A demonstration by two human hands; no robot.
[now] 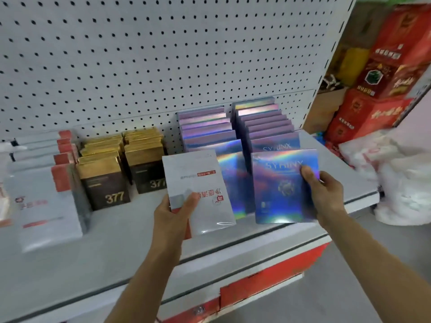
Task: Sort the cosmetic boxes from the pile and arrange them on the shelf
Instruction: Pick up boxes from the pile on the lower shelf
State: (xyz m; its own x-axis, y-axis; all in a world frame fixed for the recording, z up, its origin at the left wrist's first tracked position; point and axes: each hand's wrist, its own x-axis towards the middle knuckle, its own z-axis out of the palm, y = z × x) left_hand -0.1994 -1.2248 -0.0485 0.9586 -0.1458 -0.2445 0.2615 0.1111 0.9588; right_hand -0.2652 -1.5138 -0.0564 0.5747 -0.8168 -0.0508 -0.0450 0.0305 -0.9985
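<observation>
Along the shelf's (pixel 112 264) front edge, lower left of frame, bare room lies before the 377 boxes (pixel 105 183). Holographic rows (pixel 263 122) crowd centre. Left hand (pixel 177 210) fingers pinch a grey box (pixel 200 180); right hand (pixel 324 194) fingers grip a holographic box (pixel 279 187), thumb on its face.
</observation>
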